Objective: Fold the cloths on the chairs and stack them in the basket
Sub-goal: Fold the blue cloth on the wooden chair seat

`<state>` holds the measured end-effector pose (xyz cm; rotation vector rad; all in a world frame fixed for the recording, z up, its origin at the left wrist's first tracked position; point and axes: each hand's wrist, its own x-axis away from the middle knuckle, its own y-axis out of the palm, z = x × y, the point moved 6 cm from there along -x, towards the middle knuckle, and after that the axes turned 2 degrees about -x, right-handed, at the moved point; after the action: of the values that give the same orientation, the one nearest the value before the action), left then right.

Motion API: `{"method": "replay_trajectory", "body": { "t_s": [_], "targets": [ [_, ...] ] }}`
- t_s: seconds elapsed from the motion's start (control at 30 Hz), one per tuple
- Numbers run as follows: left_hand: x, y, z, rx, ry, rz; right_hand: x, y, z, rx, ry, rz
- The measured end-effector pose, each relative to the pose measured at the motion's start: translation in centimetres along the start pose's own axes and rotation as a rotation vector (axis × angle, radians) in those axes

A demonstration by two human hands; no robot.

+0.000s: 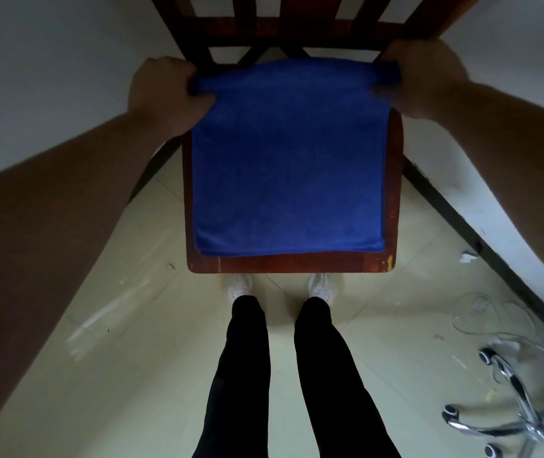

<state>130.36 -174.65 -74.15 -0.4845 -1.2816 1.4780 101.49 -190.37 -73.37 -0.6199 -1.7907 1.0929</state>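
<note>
Standing at the front edge of a wooden chair (280, 264), with the toes of white shoes (239, 285) just at that edge and black trousers (247, 375) below. Holding a blue cloth (287, 166) by its far edge, up against the back edge of the seat and just before the slats of the backrest. Left hand (165, 90) curled tight round the far left corner, thumb on top and fingers tucked under the bunched hem. Right hand (422, 74) gripping the far right corner the same way, knuckles up. Between the two, the far hem drawn into a narrow roll. Lying flat over most of the seat otherwise, near edge showing two layers, close to the seat's front edge and square with it. Bare strips of seat along the front and the right side. On the pale tiled floor (132, 292), near the lower right corner of the view, the chrome castor base of a swivel chair (525, 421), well apart from the wooden chair.
</note>
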Motion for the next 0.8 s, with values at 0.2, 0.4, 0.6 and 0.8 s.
{"method": "replay_trajectory", "body": {
  "t_s": [0.2,0.4,0.6,0.8],
  "targets": [
    [-0.1,0.5,0.1,0.304,-0.03,-0.014,1.7,-0.5,-0.5,0.0,-0.085,0.022],
    [1.0,-0.5,-0.8,0.407,-0.009,0.125,3.4,-0.9,-0.1,-0.007,-0.103,0.139],
    [8.0,1.0,-2.1,0.134,-0.066,0.196,8.8,1.2,0.5,0.05,-0.189,0.202],
    [17.5,6.9,-2.4,-0.072,0.041,0.04,16.6,8.7,1.7,0.167,-0.303,0.12]
  ]
}}
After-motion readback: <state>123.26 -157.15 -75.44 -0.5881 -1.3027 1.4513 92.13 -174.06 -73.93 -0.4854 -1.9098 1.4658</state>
